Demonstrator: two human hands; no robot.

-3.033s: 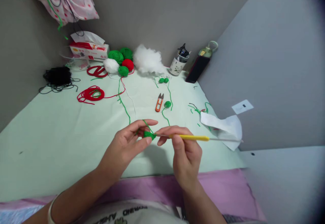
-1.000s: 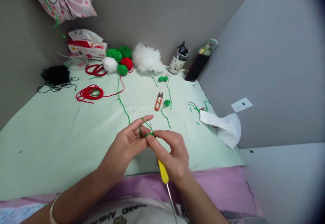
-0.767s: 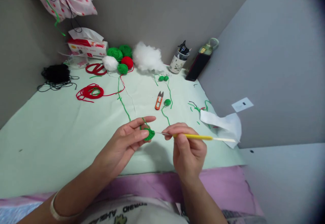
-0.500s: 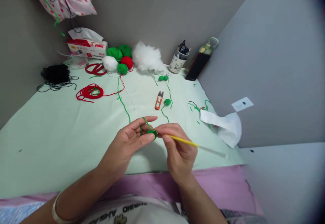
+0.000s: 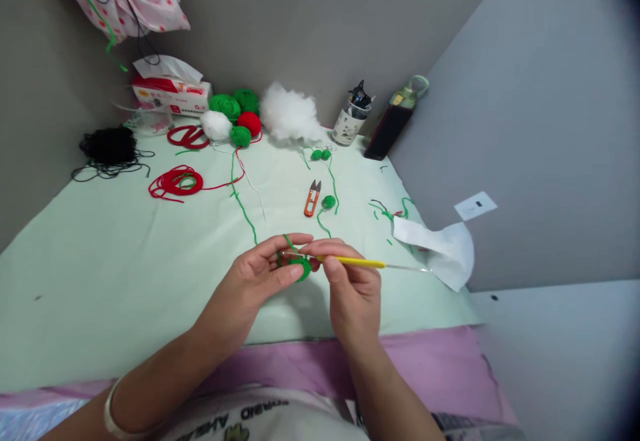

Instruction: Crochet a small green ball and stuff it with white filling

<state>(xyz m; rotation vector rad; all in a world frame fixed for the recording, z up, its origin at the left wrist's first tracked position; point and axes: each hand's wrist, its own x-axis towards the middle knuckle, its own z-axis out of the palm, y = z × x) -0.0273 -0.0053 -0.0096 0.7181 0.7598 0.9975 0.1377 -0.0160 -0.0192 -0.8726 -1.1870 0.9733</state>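
Note:
A small green crochet piece [image 5: 301, 270] is pinched between the thumb and fingers of my left hand [image 5: 260, 271]. Green yarn [image 5: 289, 242] loops over that hand's raised forefinger. My right hand [image 5: 353, 284] grips a yellow-handled crochet hook [image 5: 357, 262], whose metal tip reaches left across the top of the piece. The hook lies nearly level, its thin rear end pointing right. Beyond my hands, orange thread snips [image 5: 312, 200] lie beside a small green crocheted ball [image 5: 328, 202] with a yarn tail.
Yarn balls [image 5: 225, 106], white stuffing [image 5: 290, 114], a tissue box [image 5: 173, 94], a pen cup [image 5: 352, 121] and a bottle [image 5: 395, 121] line the back wall. Red-handled scissors [image 5: 188, 137], coiled red yarn [image 5: 176, 181] and black yarn [image 5: 109, 146] lie left. White paper [image 5: 440, 248] and yarn scraps lie right.
The hook has swung from a downward slant to nearly level, and its tip now shows farther left past the crochet piece. My right hand has shifted slightly left; my left hand is almost still.

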